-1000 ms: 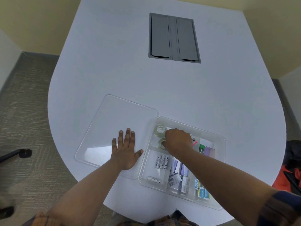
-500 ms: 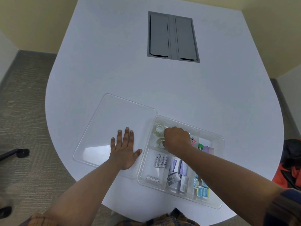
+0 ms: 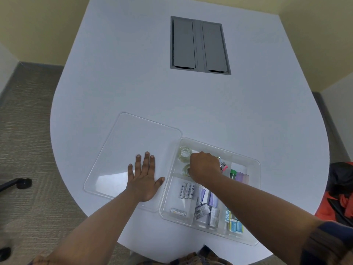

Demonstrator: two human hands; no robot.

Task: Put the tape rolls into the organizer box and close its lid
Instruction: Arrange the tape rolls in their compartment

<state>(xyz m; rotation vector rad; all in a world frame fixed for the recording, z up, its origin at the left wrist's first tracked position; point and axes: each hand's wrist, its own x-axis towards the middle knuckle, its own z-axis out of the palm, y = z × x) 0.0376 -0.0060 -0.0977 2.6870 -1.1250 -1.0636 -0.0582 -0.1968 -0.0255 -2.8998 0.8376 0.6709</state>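
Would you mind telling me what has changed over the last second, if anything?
Very little. The right hand stays curled over the nearer tape roll in the organizer box; whether it grips it is hidden. The left hand remains flat on the open lid. The far tape roll has not moved.

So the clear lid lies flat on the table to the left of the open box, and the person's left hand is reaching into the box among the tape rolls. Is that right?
Not quite: the head view shows the right hand in the organizer box, among the tape rolls. The left hand rests flat, fingers spread, on the clear lid, which does lie on the table left of the open box.
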